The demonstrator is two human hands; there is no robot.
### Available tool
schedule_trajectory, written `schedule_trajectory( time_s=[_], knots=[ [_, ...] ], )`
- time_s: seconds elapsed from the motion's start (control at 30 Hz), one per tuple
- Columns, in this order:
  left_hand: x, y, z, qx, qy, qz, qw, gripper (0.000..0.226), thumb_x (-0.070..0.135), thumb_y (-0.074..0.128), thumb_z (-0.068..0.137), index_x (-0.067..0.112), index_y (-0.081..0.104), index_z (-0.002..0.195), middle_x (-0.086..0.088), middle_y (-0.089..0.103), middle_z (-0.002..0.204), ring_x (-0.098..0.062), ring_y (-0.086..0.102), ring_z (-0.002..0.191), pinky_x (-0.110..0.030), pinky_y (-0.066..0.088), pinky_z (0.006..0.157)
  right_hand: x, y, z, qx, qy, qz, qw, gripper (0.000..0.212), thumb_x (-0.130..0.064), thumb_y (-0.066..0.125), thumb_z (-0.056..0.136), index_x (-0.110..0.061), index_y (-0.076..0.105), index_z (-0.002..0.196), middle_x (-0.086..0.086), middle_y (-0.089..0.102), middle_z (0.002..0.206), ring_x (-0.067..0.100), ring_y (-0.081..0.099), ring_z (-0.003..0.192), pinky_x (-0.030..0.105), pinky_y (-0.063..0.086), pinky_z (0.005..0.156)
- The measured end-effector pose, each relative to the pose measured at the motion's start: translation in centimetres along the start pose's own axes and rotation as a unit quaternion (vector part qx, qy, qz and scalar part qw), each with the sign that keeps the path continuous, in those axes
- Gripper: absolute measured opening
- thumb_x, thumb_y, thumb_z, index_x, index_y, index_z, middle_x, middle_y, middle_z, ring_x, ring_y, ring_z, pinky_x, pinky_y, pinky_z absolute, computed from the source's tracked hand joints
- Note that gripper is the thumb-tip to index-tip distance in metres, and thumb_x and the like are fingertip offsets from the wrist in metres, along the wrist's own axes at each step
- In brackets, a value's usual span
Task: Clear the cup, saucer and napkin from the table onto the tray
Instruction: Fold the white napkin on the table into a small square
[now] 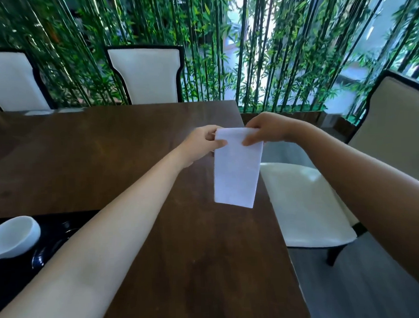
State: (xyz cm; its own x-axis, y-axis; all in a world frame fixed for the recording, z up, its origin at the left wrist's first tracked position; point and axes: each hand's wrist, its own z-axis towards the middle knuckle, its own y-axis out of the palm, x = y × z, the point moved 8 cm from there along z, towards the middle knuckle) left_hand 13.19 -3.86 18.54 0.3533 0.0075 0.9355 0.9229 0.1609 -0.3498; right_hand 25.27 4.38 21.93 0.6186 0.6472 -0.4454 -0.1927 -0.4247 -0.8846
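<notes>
A white folded napkin [236, 167] hangs in the air over the right edge of the dark wooden table [107, 151]. My left hand [200, 144] pinches its top left corner and my right hand [262, 130] pinches its top right corner. At the lower left a black tray [56, 237] lies on the table. On the tray stands a white cup [13, 236], partly cut off by the frame's edge. The saucer cannot be made out.
Two white chairs with black frames [147, 75] stand at the table's far side. A white-seated chair [308, 202] stands right of the table, close to its edge. Bamboo stalks [259, 48] fill the background behind the table.
</notes>
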Motion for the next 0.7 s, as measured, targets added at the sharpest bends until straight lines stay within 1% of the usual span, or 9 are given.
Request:
schedule_trajectory(
  time_s=[0.07, 0.13, 0.23, 0.3, 0.37, 0.43, 0.5, 0.6, 0.7],
  knots=[
    [-0.1, -0.6, 0.4, 0.004, -0.005, 0.046, 0.999, 0.018, 0.006, 0.061, 0.087, 0.012, 0.060, 0.103, 0.000, 0.065, 0.086, 0.000, 0.062, 0.068, -0.009, 0.048, 0.053, -0.3, 0.4, 0.6, 0.006, -0.002, -0.014, 1.000, 0.029, -0.024, 0.070, 0.078, -0.022, 0.052, 0.056, -0.003, 0.045, 0.059, 0.015, 0.041, 0.057, 0.026, 0.030, 0.051],
    [-0.6, -1.0, 0.8, 0.009, -0.017, 0.084, 0.996, 0.016, 0.004, 0.062, 0.085, 0.008, 0.061, 0.100, -0.005, 0.064, 0.085, -0.009, 0.059, 0.071, -0.008, 0.047, 0.052, -0.4, 1.0, 1.1, 0.023, -0.010, -0.029, 0.999, 0.031, -0.024, 0.069, 0.079, -0.019, 0.050, 0.055, -0.002, 0.042, 0.057, 0.019, 0.040, 0.061, 0.029, 0.028, 0.052],
    [-1.7, -1.6, 0.7, 0.041, -0.011, 0.181, 0.983, 0.014, 0.006, 0.064, 0.083, 0.007, 0.064, 0.097, -0.009, 0.066, 0.089, -0.017, 0.056, 0.077, -0.017, 0.044, 0.059, -0.7, 2.6, 1.2, 0.058, -0.030, -0.034, 0.997, 0.019, -0.021, 0.067, 0.081, -0.010, 0.059, 0.067, -0.001, 0.044, 0.056, 0.023, 0.045, 0.068, 0.032, 0.029, 0.054],
    [-2.7, -1.6, -0.6, 0.069, 0.001, 0.232, 0.970, 0.012, 0.007, 0.065, 0.080, 0.010, 0.065, 0.093, -0.010, 0.069, 0.091, -0.019, 0.058, 0.079, -0.025, 0.039, 0.064, -0.9, 4.4, 0.4, 0.088, -0.044, -0.052, 0.994, 0.017, -0.021, 0.064, 0.083, -0.005, 0.065, 0.078, 0.008, 0.056, 0.064, 0.028, 0.052, 0.071, 0.033, 0.033, 0.058],
    [-4.3, -0.8, -3.0, 0.090, 0.016, 0.229, 0.969, 0.012, 0.004, 0.065, 0.078, 0.009, 0.066, 0.088, -0.012, 0.070, 0.087, -0.025, 0.061, 0.079, -0.026, 0.038, 0.064, -0.8, 7.0, -1.3, 0.117, -0.056, -0.086, 0.988, 0.017, -0.021, 0.059, 0.085, -0.005, 0.067, 0.085, 0.019, 0.065, 0.079, 0.034, 0.059, 0.077, 0.035, 0.039, 0.062],
    [-6.3, 0.7, -6.4, 0.101, 0.036, 0.230, 0.967, 0.013, 0.000, 0.065, 0.076, 0.007, 0.066, 0.087, -0.012, 0.070, 0.084, -0.027, 0.064, 0.079, -0.026, 0.039, 0.065, -0.7, 10.4, -3.8, 0.129, -0.083, -0.113, 0.982, 0.018, -0.021, 0.056, 0.086, -0.009, 0.068, 0.091, 0.022, 0.065, 0.085, 0.037, 0.062, 0.082, 0.038, 0.046, 0.067],
    [-8.7, 2.7, -10.0, 0.098, 0.042, 0.231, 0.967, 0.018, -0.005, 0.063, 0.076, 0.005, 0.067, 0.090, -0.011, 0.071, 0.089, -0.025, 0.066, 0.084, -0.020, 0.039, 0.069, -1.1, 14.0, -6.8, 0.135, -0.124, -0.126, 0.975, 0.019, -0.018, 0.057, 0.083, -0.011, 0.070, 0.095, 0.018, 0.067, 0.082, 0.035, 0.065, 0.079, 0.040, 0.053, 0.063],
    [-12.1, 5.9, -15.0, 0.081, 0.040, 0.233, 0.968, 0.027, -0.011, 0.063, 0.073, 0.003, 0.068, 0.095, -0.012, 0.072, 0.098, -0.024, 0.067, 0.094, -0.016, 0.041, 0.084, -1.3, 18.4, -11.3, 0.152, -0.175, -0.108, 0.967, 0.017, -0.011, 0.074, 0.067, -0.012, 0.073, 0.084, 0.006, 0.072, 0.071, 0.025, 0.068, 0.064, 0.029, 0.053, 0.049],
    [-13.9, 8.6, -18.7, 0.056, 0.061, 0.243, 0.966, 0.030, -0.011, 0.066, 0.070, 0.005, 0.068, 0.094, -0.010, 0.072, 0.098, -0.022, 0.068, 0.094, -0.019, 0.045, 0.088, -0.7, 22.0, -14.2, 0.141, -0.179, -0.085, 0.970, 0.022, -0.009, 0.082, 0.062, -0.013, 0.072, 0.082, -0.001, 0.074, 0.074, 0.020, 0.067, 0.063, 0.023, 0.052, 0.053]
  ],
)
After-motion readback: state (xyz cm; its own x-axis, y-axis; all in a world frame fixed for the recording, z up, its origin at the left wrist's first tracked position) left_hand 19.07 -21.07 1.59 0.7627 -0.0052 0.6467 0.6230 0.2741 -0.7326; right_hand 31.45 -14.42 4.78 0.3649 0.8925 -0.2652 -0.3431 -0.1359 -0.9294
